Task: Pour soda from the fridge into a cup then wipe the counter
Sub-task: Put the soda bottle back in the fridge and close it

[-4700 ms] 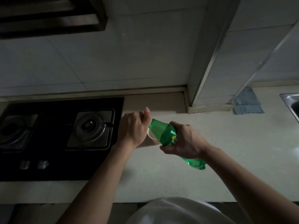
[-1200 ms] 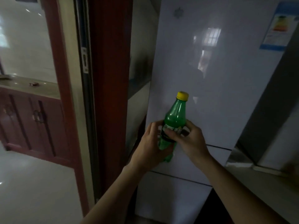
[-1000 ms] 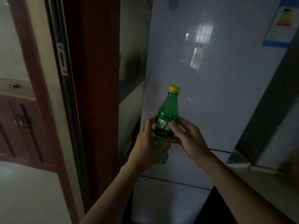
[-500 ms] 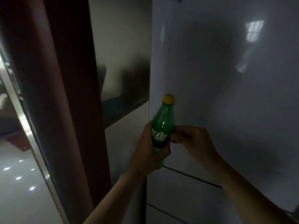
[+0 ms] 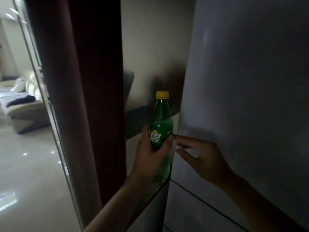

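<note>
- The soda bottle [image 5: 160, 121] is translucent green plastic, slim at the neck and widening to rounded shoulders, and it is closed with a ribbed yellow cap [image 5: 162, 94].
- It stands upright in the air just beside the left edge of the fridge [image 5: 242, 97].
- A green label [image 5: 155, 137] with white characters wraps its middle.
- The left hand [image 5: 150, 158] grasps the bottle around the label, thumb on the near side and fingers curled round the far side.
- The right hand [image 5: 200, 158] reaches to the fridge door's left edge, its fingers bent and thumb below, tips just beside the bottle. I cannot tell whether they grip the edge or only touch it.
- The fridge front is smooth, pale and glossy, crossed by thin dark seams lower down.
- A dark red wooden door frame [image 5: 80, 97] stands at left.
- Past it lie a shiny tiled floor [image 5: 25, 181] and a cream sofa [image 5: 25, 106].
- How much soda the bottle holds is hard to judge in the dim light.
- The bottle's base is blurred and partly covered by the left palm.
</note>
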